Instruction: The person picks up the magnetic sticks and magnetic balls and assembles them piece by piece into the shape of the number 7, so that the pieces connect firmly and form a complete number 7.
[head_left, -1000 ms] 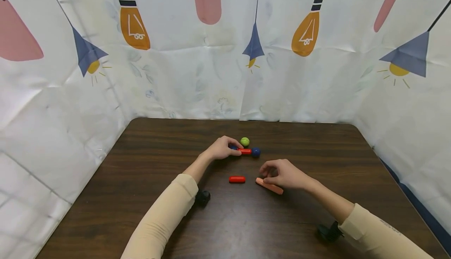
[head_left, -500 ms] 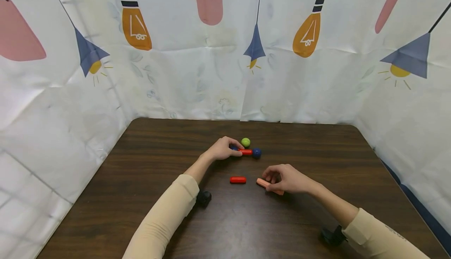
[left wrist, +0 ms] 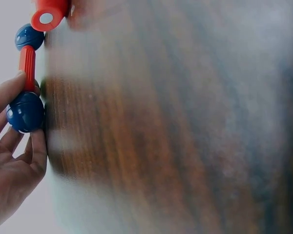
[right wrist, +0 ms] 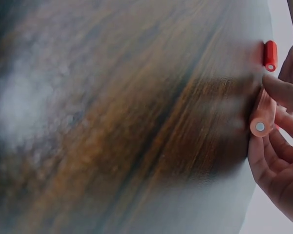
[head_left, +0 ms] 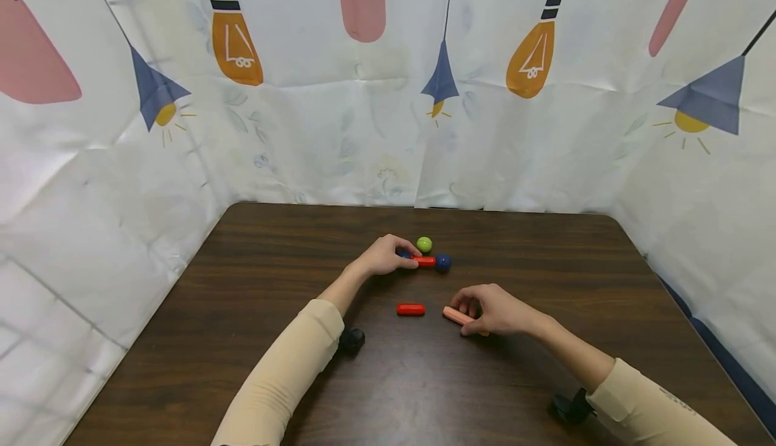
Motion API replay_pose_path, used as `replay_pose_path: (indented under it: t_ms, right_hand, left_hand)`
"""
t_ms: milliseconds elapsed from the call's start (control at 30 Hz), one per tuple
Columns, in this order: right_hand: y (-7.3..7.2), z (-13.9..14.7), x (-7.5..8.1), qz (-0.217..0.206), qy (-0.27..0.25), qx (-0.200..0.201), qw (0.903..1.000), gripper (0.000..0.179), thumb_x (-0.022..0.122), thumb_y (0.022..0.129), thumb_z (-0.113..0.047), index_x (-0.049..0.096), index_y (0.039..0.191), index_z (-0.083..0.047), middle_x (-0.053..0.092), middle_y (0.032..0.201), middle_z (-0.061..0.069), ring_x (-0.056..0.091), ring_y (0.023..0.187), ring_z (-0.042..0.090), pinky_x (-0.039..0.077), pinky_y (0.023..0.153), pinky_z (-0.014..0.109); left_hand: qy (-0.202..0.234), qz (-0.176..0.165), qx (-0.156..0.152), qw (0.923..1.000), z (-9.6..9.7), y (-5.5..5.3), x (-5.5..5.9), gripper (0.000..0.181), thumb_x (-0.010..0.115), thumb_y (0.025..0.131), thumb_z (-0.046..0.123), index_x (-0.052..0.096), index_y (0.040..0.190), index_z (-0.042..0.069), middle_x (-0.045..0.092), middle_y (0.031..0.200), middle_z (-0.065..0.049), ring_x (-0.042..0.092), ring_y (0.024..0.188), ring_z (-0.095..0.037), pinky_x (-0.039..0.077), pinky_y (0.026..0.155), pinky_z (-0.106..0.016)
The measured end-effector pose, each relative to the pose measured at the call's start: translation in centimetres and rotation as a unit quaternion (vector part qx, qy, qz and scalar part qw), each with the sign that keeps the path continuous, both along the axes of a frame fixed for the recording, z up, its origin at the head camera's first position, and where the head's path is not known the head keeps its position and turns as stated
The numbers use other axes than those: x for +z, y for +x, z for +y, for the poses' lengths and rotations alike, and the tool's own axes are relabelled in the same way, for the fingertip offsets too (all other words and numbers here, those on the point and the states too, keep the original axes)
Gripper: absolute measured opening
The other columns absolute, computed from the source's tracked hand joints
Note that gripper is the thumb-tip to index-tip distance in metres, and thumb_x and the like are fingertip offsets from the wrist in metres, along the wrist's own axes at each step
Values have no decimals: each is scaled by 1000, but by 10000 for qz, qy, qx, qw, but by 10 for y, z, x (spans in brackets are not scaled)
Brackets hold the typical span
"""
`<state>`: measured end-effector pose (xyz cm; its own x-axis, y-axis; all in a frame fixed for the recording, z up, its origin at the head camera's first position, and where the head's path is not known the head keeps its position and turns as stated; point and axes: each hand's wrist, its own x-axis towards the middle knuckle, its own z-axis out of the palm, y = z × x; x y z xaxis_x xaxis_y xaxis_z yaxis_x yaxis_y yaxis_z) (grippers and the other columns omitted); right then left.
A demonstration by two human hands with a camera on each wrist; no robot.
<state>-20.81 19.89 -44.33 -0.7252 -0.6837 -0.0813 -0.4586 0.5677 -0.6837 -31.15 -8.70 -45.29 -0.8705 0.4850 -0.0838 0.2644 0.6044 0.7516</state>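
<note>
At the table's far middle, my left hand [head_left: 385, 255] grips a red magnetic rod [head_left: 425, 261] that has a blue ball [head_left: 443, 263] at its right end and a second blue ball [left wrist: 25, 112] at its left. In the left wrist view the thumb lies along the rod beside the near ball. My right hand [head_left: 498, 308] pinches a longer orange magnetic rod [head_left: 456, 316] lying slantwise, its pale round end showing in the right wrist view. Between the hands, nearer the front, lies a loose short red rod [head_left: 411, 309]. A green ball [head_left: 424, 244] rests just behind the joined piece.
The dark wood-grain table [head_left: 291, 230] spans the view, with a white patterned curtain [head_left: 339, 143] along its back and sides. Black wrist devices [head_left: 572, 408] show under both sleeves.
My right hand has lowered from above the orange rod and now holds it with thumb and fingers. My left hand keeps its grip on the joined piece.
</note>
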Motion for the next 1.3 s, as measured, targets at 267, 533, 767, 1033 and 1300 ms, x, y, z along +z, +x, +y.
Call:
replay_pose_path:
  t_ms: [267,533,767,1033,1300]
  right_hand:
    - [2,-2,2,19,-12,121,9999,29,83,86,-8,72,112,-6,64,87,-4,56,72,8,50,65,28]
    - [0,0,1,114,-24,218,9997,25,79,86,-5,73,110,-8,63,85,-6,55,71,7,48,65,27]
    - [-1,0,5,3,27,165,9999,24,76,89,-7,72,114,-8,63,89,-7,56,76,10,48,69,29]
    - [-2,-1,9,-566,-181,-62,9982,27,75,93,-11,69,120,-8,65,97,-2,60,85,17,50,76,33]
    - [-5,1,7,-1366,-715,-313,9875,33,74,95,-14,65,124,-3,66,110,6,65,96,23,51,86,38]
  left_hand:
    - [-42,23,-6,10000,0,2,2,21,78,93,27,80,112,18,68,125,-4,58,114,-22,46,96,-39]
    - [-4,16,4,10000,1,2,3,20,78,93,26,80,111,18,69,124,-4,59,114,-21,45,98,-40]
    - [9,1,40,10000,1,2,3,19,79,93,25,80,110,18,68,124,-3,58,114,-21,45,100,-41]
    - [2,-11,41,10000,1,2,2,19,79,93,26,80,110,18,68,125,-3,58,118,-22,45,100,-41]
    - [15,-4,27,10000,1,1,3,20,79,93,25,80,111,17,70,122,-2,59,114,-21,46,99,-40]
